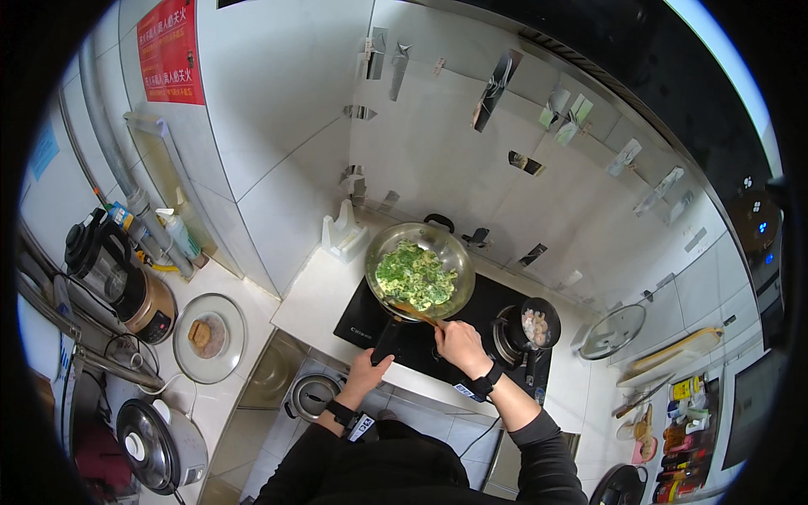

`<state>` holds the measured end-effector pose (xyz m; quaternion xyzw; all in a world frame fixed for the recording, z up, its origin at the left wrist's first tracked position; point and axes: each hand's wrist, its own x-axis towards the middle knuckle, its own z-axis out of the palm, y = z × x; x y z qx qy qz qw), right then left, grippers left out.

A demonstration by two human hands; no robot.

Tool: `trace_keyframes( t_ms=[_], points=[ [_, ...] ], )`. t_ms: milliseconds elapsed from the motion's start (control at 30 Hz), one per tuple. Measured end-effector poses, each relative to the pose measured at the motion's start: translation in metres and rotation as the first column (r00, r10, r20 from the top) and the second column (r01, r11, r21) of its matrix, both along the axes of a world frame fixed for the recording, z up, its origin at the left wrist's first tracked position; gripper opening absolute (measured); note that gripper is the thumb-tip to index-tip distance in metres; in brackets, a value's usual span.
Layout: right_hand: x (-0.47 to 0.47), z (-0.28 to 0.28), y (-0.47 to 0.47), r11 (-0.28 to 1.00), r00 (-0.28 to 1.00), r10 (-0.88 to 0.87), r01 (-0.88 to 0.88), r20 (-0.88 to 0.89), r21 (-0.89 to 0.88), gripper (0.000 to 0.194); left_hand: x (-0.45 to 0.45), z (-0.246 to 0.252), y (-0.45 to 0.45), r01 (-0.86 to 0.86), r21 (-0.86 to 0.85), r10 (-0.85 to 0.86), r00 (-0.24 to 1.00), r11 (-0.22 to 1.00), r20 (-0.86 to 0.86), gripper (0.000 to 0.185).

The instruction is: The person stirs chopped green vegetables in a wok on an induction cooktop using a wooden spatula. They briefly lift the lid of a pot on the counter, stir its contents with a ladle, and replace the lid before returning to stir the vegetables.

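Observation:
My left hand [366,376] is closed around the black handle [386,344] of a steel wok [465,268] on the black cooktop [410,360]. In the wok lies a mixture of chopped greens and what looks like egg [413,274], mostly toward the left and middle. My right hand [464,347] grips a brown spatula, apparently wooden [413,311], whose blade reaches over the wok's near rim and touches the near edge of the food. Right of my right hand, a small black frying pan [554,328] holds pale pinkish pieces, perhaps shrimp [536,327], on the second burner.
A white plastic holder [344,233] stands left of the wok. On the left counter are a blender [113,278], a glass lid [235,353] and a rice cooker [161,445]. A lidded pot [315,396] sits low behind my left wrist. Condiment bottles [685,442] line the right side.

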<state>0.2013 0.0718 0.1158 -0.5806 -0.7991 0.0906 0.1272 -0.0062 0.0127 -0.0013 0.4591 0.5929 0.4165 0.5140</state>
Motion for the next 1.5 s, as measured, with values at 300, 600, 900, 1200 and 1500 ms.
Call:
trace_keyframes(
  t_ms=[300,600,900,1200,1500],
  points=[
    [-0.014,-0.022,0.002,0.979,0.993,0.041,-0.061,0.108,0.192,0.017,0.002,-0.018,0.002,-0.012,0.017,0.013,0.997,1.0,-0.073,0.038],
    [-0.012,-0.064,-0.002,0.979,0.96,-0.112,0.151,-0.258,0.136,0.026,0.004,-0.015,0.002,-0.032,0.126,0.049,0.99,0.992,-0.13,0.036],
    [-0.013,-0.116,0.027,0.932,0.722,-0.361,0.252,-0.59,-0.262,0.031,0.005,-0.029,0.004,-0.003,0.07,0.012,0.991,0.998,-0.13,0.039],
    [-0.019,-0.083,0.045,0.786,0.418,-0.588,0.09,-0.693,-0.612,0.027,0.004,-0.029,0.003,0.02,0.091,-0.009,0.993,0.996,-0.121,0.04],
    [-0.018,-0.103,0.044,0.759,0.249,-0.637,0.038,-0.729,-0.65,0.027,0.003,-0.005,0.005,0.059,-0.037,-0.06,0.998,0.998,-0.019,0.036]
  ],
)
